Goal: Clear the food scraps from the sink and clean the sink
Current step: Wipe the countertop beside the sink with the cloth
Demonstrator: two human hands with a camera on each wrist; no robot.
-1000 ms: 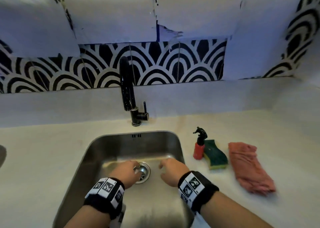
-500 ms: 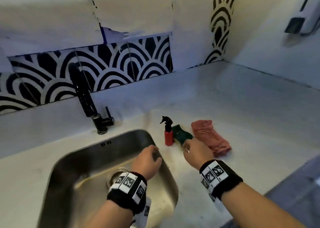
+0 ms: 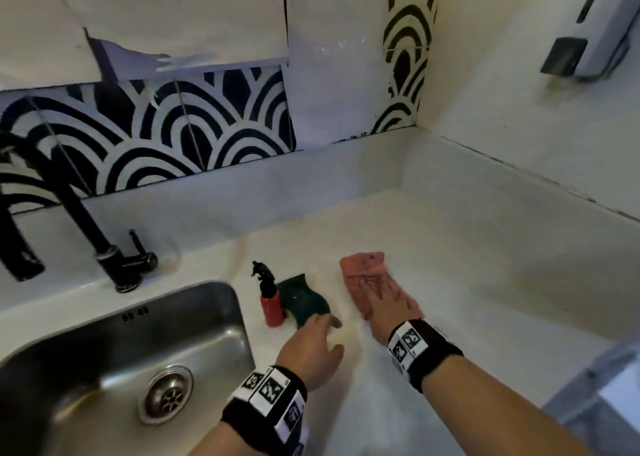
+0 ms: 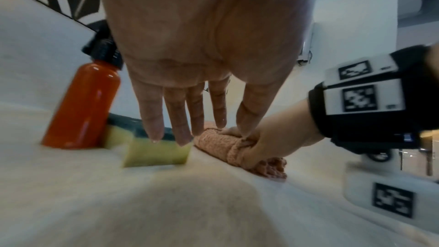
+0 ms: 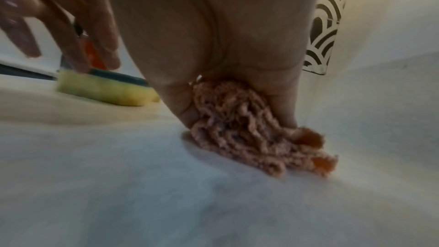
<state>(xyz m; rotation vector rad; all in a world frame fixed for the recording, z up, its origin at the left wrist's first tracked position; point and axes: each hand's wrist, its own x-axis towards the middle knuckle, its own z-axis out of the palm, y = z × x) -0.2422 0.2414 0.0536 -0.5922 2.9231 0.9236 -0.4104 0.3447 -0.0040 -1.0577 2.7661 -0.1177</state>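
Observation:
The steel sink (image 3: pixel 194 331) lies at lower left with its drain (image 3: pixel 166 395) bare; no scraps show in it. On the counter to its right stand a red spray bottle (image 3: pixel 272 303) (image 4: pixel 83 104), a green-topped yellow sponge (image 3: pixel 304 303) (image 4: pixel 154 153) (image 5: pixel 102 89) and a pink cloth (image 3: pixel 363 272) (image 4: pixel 218 142) (image 5: pixel 249 138). My left hand (image 3: pixel 329 324) (image 4: pixel 187 134) has straight fingers, their tips at the sponge's near end. My right hand (image 3: pixel 377 303) (image 5: pixel 237 104) grips the bunched cloth against the counter.
A black faucet (image 3: pixel 100 244) rises behind the sink. The white counter (image 3: pixel 467 282) runs right to a corner wall, where a wall-mounted dispenser (image 3: pixel 581 29) hangs. The counter's front edge (image 3: pixel 588 358) drops off at lower right.
Both hands came out of the sink and moved right over the counter. The right hand took hold of the pink cloth; the left hand reached the sponge. My view swung right.

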